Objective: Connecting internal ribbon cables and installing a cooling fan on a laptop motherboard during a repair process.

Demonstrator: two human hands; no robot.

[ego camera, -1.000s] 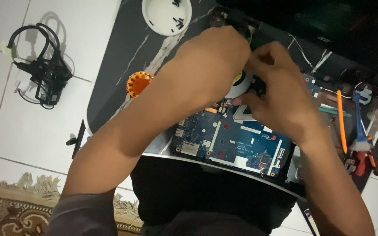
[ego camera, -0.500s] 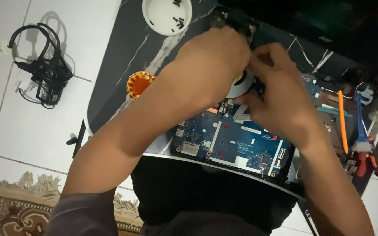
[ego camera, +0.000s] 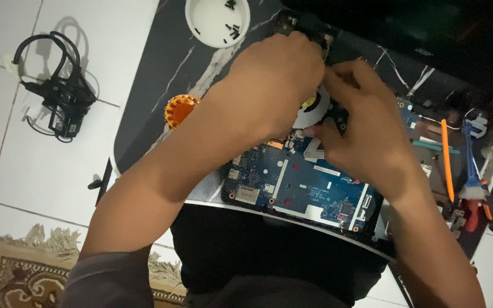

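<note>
A blue laptop motherboard (ego camera: pixel 309 188) lies on a dark marbled table (ego camera: pixel 166 68). At its top edge sits a round cooling fan (ego camera: pixel 310 109) in a black housing. My left hand (ego camera: pixel 275 77) is curled over the fan's upper left part, and its fingertips are hidden. My right hand (ego camera: pixel 360 128) comes in from the right and pinches the fan's black housing at its right edge. The two hands touch each other above the fan.
A white bowl (ego camera: pixel 201 25) with small dark screws stands at the table's far edge, and an orange round part (ego camera: pixel 179 108) lies to the left. An orange pry tool (ego camera: pixel 447 159), a blue brush (ego camera: pixel 472 165) and a red-handled tool (ego camera: pixel 475 214) lie at the right. A black cable bundle (ego camera: pixel 58 102) and a patterned rug (ego camera: pixel 18 274) are on the tiled floor.
Both hands stay at the fan; my right hand's fingers have shifted only slightly along the housing.
</note>
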